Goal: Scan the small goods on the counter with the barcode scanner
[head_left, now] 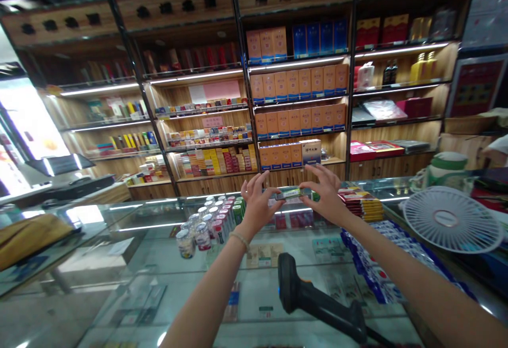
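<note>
A small flat packet (289, 194), silvery with some green, is held level above the glass counter. My left hand (259, 198) pinches its left end, and my right hand (324, 193) grips its right end between thumb and fingers. Below the hands, a black barcode scanner (313, 300) lies on the glass. Rows of small clear containers (204, 231) stand left of my left hand. To the right of my right hand sits a stack of yellow and red packets (363, 204), and blue and white packets (391, 258) lie under my right forearm.
A white round fan (444, 218) and a green and white jug (446, 168) are at the right. The glass counter (190, 290) spans the front. Shelves of orange boxes (293, 86) line the back wall. A brown cloth item (34, 237) lies at the left.
</note>
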`<state>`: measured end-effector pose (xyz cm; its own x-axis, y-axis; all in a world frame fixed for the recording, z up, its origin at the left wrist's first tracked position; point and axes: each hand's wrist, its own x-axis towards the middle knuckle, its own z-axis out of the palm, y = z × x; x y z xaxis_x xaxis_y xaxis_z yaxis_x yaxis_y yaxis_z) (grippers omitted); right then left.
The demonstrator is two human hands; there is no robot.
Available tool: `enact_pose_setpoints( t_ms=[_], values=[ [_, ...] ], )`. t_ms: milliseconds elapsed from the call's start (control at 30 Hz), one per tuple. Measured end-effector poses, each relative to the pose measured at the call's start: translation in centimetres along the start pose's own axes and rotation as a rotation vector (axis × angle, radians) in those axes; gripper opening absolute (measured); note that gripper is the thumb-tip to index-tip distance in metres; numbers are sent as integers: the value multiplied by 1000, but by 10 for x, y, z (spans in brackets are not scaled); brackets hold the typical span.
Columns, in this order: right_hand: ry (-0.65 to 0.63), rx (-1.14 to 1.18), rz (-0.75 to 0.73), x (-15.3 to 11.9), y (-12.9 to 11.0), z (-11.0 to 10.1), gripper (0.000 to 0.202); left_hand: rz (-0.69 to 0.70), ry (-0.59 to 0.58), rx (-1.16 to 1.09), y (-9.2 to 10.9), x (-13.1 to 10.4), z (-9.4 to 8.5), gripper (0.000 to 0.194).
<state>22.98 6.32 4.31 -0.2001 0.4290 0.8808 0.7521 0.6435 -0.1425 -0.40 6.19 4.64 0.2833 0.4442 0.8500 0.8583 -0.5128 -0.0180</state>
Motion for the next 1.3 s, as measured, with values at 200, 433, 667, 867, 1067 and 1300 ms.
enact_pose_setpoints(
  t_ms=[200,433,667,867,1067,1300],
  values=[
    [-53,-143,-16,-6,7,6,18,113,61,70,2,2,-4,20],
    [-96,-179,-4,-7,5,7,19,182,71,115,6,2,-5,17],
    [-193,-292,-14,0,-15,-14,48,202,93,106,0,4,-4,16],
    [-311,-343,-15,-41,-65,-45,61,196,94,63,-9,-1,0,14],
    [-503,-284,21,-94,-107,-61,75,163,86,3,-16,-7,6,15],
    [-593,-272,136,-121,-126,-50,77,192,95,28,-19,-7,7,14]
  ],
)
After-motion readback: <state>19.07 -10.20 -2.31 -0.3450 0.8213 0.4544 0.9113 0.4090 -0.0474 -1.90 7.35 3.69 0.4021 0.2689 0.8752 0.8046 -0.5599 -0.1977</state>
